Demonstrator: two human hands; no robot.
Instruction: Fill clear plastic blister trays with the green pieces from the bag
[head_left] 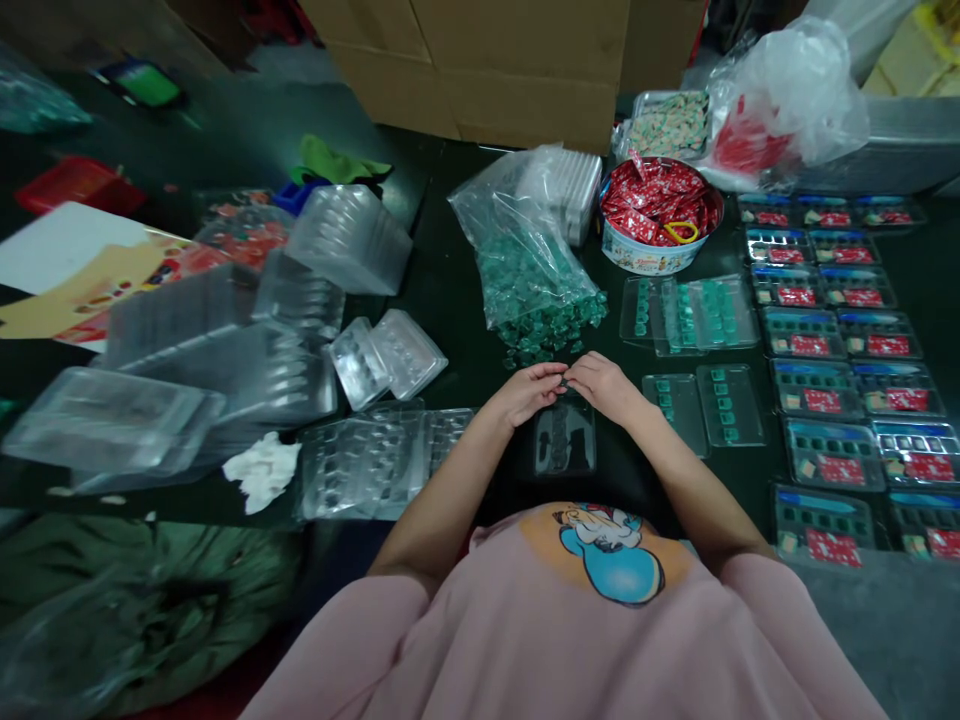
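Observation:
My left hand (531, 392) and my right hand (602, 386) meet in front of me with their fingertips pinched together. Anything between them is too small to make out. Just below the fingers lies a clear plastic tray (564, 450) with moulded recesses, close to the table's front edge. Beyond my hands, a heap of small green translucent pieces (536, 338) spills from the mouth of a clear bag (517, 215). To the right of my right hand are clear trays holding rows of green pieces, among them a front tray (739, 415).
Stacked clear trays (187, 330) fill the left side, near a crumpled white tissue (262, 470). A round tin (660, 250) holds red packets (652, 195). Rows of filled trays (814, 385) line the right. A cardboard box (487, 70) stands behind.

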